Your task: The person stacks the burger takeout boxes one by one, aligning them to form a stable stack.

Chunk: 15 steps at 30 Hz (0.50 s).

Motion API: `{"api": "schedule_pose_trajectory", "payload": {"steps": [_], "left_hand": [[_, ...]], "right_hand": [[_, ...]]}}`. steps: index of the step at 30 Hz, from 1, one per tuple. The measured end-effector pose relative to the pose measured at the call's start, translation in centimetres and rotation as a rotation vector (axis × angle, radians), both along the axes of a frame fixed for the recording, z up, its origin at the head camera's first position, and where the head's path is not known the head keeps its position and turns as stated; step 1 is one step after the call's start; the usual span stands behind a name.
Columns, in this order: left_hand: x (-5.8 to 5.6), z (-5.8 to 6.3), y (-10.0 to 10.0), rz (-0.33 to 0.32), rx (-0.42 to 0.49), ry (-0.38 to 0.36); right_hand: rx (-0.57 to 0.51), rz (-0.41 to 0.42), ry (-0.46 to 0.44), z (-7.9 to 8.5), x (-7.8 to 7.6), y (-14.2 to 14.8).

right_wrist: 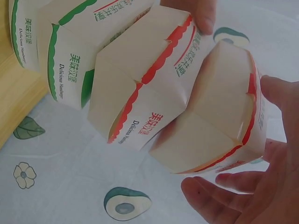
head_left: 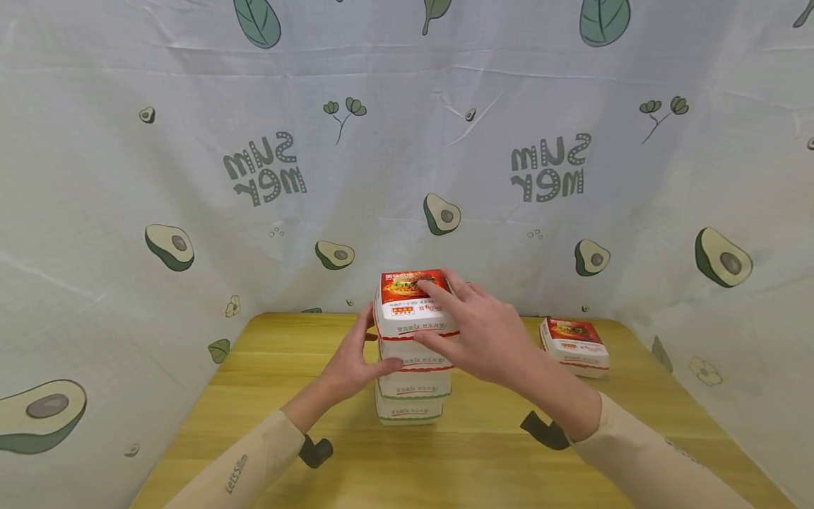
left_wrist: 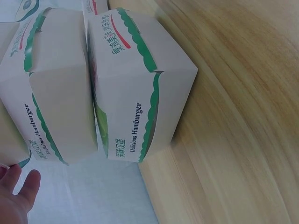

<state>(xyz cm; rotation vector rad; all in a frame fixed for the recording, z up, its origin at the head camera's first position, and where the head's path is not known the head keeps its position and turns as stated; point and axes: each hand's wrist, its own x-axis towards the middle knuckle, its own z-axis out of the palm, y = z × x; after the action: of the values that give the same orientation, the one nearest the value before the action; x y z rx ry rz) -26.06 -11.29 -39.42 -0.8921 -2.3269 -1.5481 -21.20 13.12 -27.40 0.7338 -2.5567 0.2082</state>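
At stack point(head_left: 415, 384) | right grip point(head_left: 485, 331) spread wide, touching top box point(head_left: 400, 312) | left grip point(head_left: 351, 362): hold unclear

Soft, diffuse light; faint sheen on tabletop point(head_left: 445, 459); right wrist view dimmer, hazy.

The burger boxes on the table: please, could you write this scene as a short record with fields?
Stack: four burger boxes, slightly uneven
Trim: red on the top box and second box, green on the lower two boxes
Left grip: at the stack's left side, thumb on the second box
Right grip: holds the top box, one finger over its lid
Single box: apart, right of the stack, red trim
Surface: wooden table
Background: printed cloth
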Motion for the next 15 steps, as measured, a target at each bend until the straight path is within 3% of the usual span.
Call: {"api": "schedule_pose_trajectory", "payload": {"steps": [15], "left_hand": [[-0.28,0.04,-0.2,-0.026,0.012,0.004]], "right_hand": [[0.0,0.0,-0.005,-0.05,-0.21,-0.05]]}}
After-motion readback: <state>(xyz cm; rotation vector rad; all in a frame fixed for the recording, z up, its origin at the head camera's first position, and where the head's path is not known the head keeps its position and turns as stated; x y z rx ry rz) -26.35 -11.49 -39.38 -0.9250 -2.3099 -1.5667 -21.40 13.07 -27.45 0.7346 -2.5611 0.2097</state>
